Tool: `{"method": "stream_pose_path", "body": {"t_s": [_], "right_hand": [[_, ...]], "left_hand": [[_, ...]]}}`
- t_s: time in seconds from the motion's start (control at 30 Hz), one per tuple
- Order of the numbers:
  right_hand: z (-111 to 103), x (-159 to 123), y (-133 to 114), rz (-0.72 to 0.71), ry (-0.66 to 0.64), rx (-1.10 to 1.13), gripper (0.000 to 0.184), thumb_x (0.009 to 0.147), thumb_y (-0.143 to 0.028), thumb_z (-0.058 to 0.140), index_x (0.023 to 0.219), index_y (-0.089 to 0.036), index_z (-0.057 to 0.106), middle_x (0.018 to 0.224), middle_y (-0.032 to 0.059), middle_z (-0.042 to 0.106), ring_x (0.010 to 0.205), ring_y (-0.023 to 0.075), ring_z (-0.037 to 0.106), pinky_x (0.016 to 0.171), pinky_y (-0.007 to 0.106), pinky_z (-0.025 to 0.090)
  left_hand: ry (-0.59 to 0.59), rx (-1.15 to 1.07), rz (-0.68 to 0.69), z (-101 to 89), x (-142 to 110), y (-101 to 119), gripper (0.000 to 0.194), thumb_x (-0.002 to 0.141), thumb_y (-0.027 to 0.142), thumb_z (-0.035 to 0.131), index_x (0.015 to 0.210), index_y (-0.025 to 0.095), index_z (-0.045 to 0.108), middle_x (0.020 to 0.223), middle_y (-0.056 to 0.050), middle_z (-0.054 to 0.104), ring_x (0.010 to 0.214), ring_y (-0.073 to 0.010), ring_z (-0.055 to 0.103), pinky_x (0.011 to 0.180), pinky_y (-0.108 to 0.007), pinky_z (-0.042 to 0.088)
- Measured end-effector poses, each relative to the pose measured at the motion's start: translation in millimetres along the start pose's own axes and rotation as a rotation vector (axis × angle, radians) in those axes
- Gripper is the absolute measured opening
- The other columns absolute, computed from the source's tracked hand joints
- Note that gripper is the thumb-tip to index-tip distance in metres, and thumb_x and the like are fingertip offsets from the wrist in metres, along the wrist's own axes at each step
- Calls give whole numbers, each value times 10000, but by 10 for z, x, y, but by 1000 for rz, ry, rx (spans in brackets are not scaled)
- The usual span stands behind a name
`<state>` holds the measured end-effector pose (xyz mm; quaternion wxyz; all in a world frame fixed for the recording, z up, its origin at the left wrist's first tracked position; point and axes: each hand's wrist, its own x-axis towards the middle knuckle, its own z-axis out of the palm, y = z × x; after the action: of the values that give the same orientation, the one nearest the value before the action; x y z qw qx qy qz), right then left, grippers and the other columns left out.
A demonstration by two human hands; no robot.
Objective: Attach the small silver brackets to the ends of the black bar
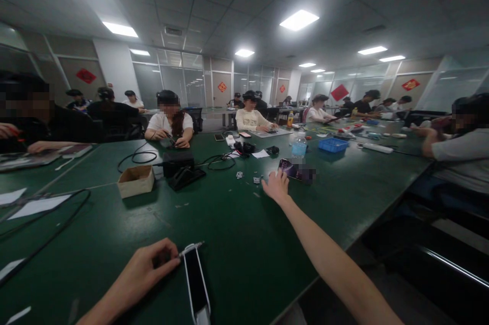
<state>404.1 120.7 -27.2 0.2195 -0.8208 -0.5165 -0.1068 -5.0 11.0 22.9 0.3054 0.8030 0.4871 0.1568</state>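
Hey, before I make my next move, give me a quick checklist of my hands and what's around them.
1. Left hand gripping the thin rod: ok, pinched at one end.
2. White-edged device on the table: ok, beside the left hand.
3. Right hand clear of the dark printed item: cannot tell, they overlap in view.
4. Small metal parts near the right hand: ok.
5. Cardboard box within the left hand's grasp: not ok, it stands farther off.

Cannot read any word or number for certain. Far beyond the right hand (276, 186), to its left, on a door (219, 100), can see red diamond sign (222, 86) with golden marks; just beside the grip, on dark package (295, 170), only blurred marks.
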Motion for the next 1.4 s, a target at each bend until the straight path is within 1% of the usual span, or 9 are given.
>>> {"method": "stream_pose_path", "body": {"t_s": [0.2, 0.33, 0.43, 0.53, 0.67, 1.07, 1.13, 1.23, 1.4], "right_hand": [[18, -190, -284, -234, -76, 27, 451, 858, -437, 487, 1165, -109, 526, 1407, 207, 344, 1295, 355, 277, 1025, 489, 255], [-37, -287, -416, -355, -114, 78, 400, 865, -433, 482, 1140, -148, 544, 1387, 165, 377, 1297, 328, 281, 1022, 475, 281], [-68, -329, -474, -414, -137, 104, 374, 871, -418, 479, 1133, -160, 547, 1375, 155, 394, 1291, 317, 284, 1016, 477, 289], [-72, -334, -492, -405, -146, 101, 368, 873, -407, 480, 1131, -153, 546, 1366, 159, 399, 1279, 309, 285, 1015, 468, 285], [-62, -314, -485, -384, -183, 94, 404, 874, -436, 469, 1144, -144, 542, 1353, 166, 406, 1262, 309, 298, 1008, 464, 288], [-50, -317, -459, -383, -188, 109, 423, 884, -458, 450, 1151, -145, 544, 1347, 165, 414, 1253, 313, 311, 1003, 468, 289], [-56, -314, -457, -386, -190, 109, 429, 881, -461, 453, 1153, -142, 545, 1341, 166, 419, 1251, 316, 312, 1004, 469, 292], [-67, -311, -457, -383, -197, 111, 431, 882, -461, 449, 1151, -139, 548, 1337, 164, 422, 1249, 316, 313, 1004, 465, 296], [-84, -308, -461, -370, -224, 103, 431, 887, -463, 435, 1168, -152, 537, 1359, 154, 404, 1263, 309, 294, 1007, 464, 279]], "left_hand": [[-30, -30, -21, -2, 15, -60, 351, 772, 534, 494, 826, 213, 625, 800, -8, 668, 748, -209, 605, 660, -288, 455], [-59, -66, -22, -8, 14, -69, 361, 775, 537, 506, 837, 203, 629, 825, -16, 675, 750, -214, 611, 675, -301, 463], [-46, -104, -22, -11, 13, -61, 359, 781, 534, 512, 840, 201, 631, 838, -22, 685, 779, -223, 618, 696, -310, 465], [-45, -106, -17, -11, 26, -63, 375, 772, 553, 524, 823, 199, 636, 833, -25, 690, 789, -228, 619, 699, -311, 465], [-49, -103, -32, -8, 47, -72, 395, 758, 578, 528, 812, 202, 635, 820, -20, 688, 794, -226, 624, 702, -303, 474], [-58, -112, -25, -17, 1, -25, 414, 789, 581, 477, 841, 200, 630, 838, -22, 684, 802, -224, 630, 719, -308, 480], [-44, -107, -27, -12, -1, -20, 412, 795, 579, 473, 839, 200, 629, 830, -22, 683, 792, -223, 628, 710, -308, 476], [-54, -92, -24, -7, 7, -26, 422, 791, 594, 472, 833, 203, 626, 813, -19, 680, 774, -221, 624, 687, -303, 470], [-44, -71, 19, -7, 20, -63, 375, 822, 536, 464, 846, 195, 616, 815, -25, 672, 753, -215, 615, 667, -299, 459]]}}
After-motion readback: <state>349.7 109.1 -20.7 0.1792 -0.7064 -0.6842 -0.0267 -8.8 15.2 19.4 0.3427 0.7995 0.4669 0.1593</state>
